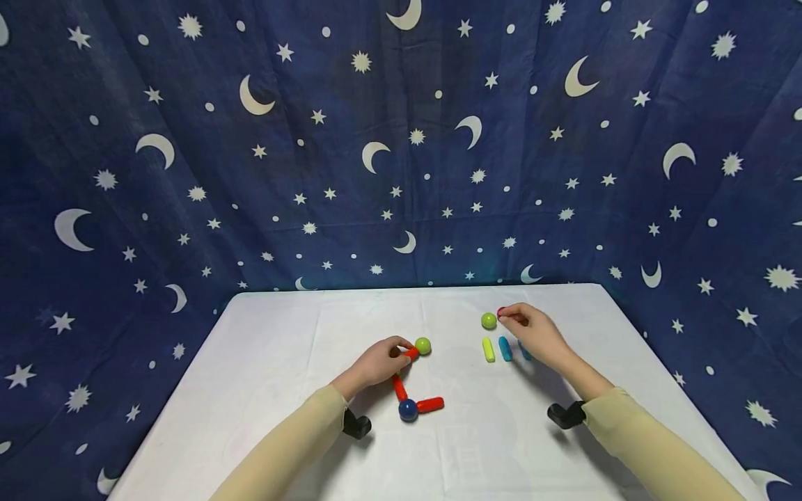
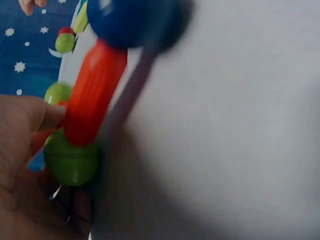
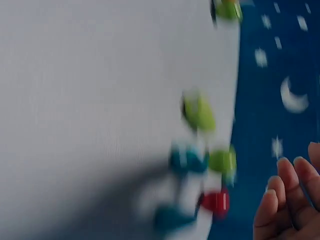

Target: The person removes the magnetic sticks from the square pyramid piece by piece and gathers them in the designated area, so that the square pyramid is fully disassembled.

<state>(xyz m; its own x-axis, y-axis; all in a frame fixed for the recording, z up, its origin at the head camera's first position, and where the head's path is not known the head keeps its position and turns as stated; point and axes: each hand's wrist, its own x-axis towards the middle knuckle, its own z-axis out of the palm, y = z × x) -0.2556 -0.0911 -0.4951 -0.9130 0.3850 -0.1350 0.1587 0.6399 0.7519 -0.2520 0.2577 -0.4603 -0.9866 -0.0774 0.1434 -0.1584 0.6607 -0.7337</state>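
Head view: white table [image 1: 282, 390] in front of a star-print backdrop [image 1: 188, 139]. Near its middle, left hand [image 1: 376, 363] has fingers curled on the far end of a red rod [image 1: 411, 353], with a green ball [image 1: 422, 345] touching that end. 2 more red rods meet at a blue ball [image 1: 408, 410], toward the near edge. Right hand [image 1: 535, 334], toward the right edge, pinches a small red piece [image 1: 501, 312] beside a 2nd green ball [image 1: 489, 321]; yellow-green rod [image 1: 488, 349] and blue rod [image 1: 505, 348] lie loose just beside it. My read: mid-assembly, fetching the next part. Next move calls for carrying the red piece to the structure while the left steadies it. Right wrist view too blurred to confirm the pinch.
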